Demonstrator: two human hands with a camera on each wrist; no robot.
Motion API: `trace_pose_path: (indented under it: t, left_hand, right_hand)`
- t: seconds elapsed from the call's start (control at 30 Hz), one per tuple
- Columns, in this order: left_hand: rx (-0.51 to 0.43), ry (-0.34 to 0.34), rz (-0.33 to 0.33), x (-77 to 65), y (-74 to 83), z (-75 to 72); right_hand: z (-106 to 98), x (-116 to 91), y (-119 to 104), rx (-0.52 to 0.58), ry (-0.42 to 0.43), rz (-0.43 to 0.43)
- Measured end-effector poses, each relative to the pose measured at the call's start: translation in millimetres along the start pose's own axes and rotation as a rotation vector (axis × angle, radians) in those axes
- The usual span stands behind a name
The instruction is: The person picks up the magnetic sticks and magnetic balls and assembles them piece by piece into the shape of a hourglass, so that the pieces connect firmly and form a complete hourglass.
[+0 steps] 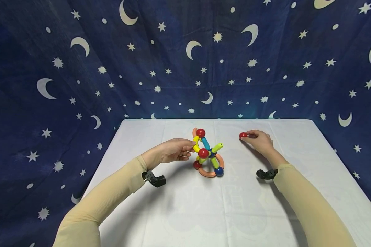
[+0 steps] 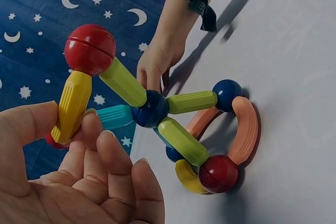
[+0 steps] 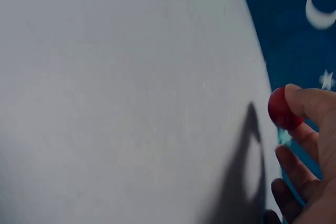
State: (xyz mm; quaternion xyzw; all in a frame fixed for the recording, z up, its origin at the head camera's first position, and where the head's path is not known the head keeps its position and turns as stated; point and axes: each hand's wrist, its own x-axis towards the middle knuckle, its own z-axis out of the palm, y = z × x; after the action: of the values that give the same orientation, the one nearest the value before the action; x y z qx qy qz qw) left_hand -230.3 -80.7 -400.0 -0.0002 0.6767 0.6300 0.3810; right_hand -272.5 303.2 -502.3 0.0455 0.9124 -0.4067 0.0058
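Note:
My left hand (image 1: 177, 150) pinches a yellow curved rod (image 2: 72, 106) between thumb and fingertips. That rod belongs to a ball-and-rod building-toy structure on the table, with a red ball (image 2: 90, 49) at the rod's end. Lime rods (image 2: 192, 102) and a blue rod (image 1: 205, 143) meet at a dark blue ball (image 2: 150, 108). Orange curved rods (image 1: 207, 174) lie low, joined to a blue ball (image 1: 218, 171) and a red ball (image 2: 218, 174). One lime rod (image 1: 217, 148) sticks out with a free end. Off to the right, my right hand (image 1: 260, 141) pinches a separate red ball (image 3: 283, 109).
A white cloth covers the table (image 1: 198, 212), whose far edge lies just beyond both hands. Behind it hangs a dark blue curtain (image 1: 173, 61) with moons and stars. Black wrist devices (image 1: 154, 179) sit at both cuffs.

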Motion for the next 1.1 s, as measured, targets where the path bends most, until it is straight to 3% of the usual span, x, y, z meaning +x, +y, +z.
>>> trace_pose_path:
  t: [0.2,0.37,0.57,0.7,1.1]
  left_hand:
    - [0.003,-0.002,-0.003,-0.5,0.4,-0.3]
    - [0.007,0.002,0.000,-1.3,-0.3,-0.4]
    - [0.007,0.000,0.005,-1.3,-1.0,0.3]
    - [0.004,0.000,0.004,-1.4,-1.1,0.7]
    - [-0.006,0.006,0.001,-0.6,-1.8,1.0]
  right_hand:
    - [3,-25,-29,0.289,-0.099,-0.104]
    - [3,-51,-57,0.426,-0.175,-0.201]
    - [3,-72,-77,0.544,-0.228,-0.253]
    - [2,-78,-82,0.560,-0.234,-0.269]
    - [5,-81,-89,0.462,-0.259,-0.290]
